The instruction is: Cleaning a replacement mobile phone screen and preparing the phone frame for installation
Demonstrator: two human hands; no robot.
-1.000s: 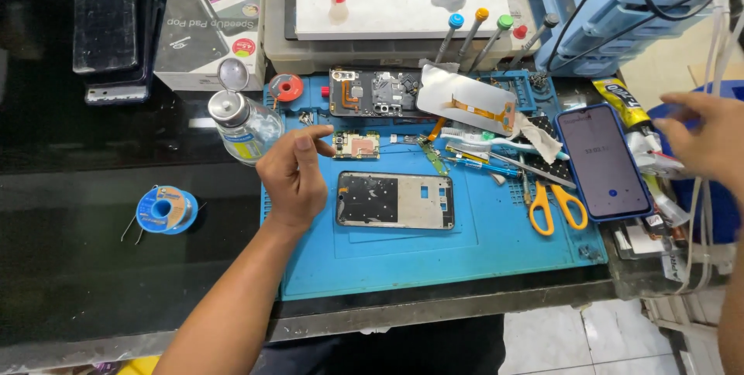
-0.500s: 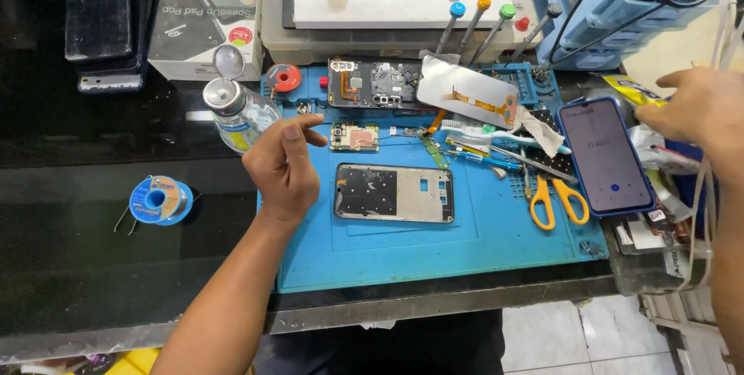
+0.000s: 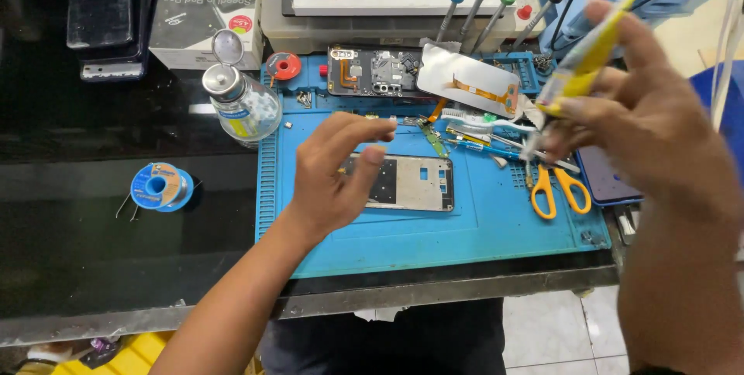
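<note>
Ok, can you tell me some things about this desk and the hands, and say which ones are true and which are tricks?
1. The right hand holds a yellow tube. True.
2. The left hand grips the orange-handled scissors. False: the scissors lie alone on the blue mat, and the left hand hovers open over the phone frame.
3. A blue solder spool sits on the black table, off the mat. True.
4. The clear bottle lies tipped over. False: it stands upright at the mat's left corner.
5. Screwdrivers with coloured tops stand behind the mat. True.
</note>
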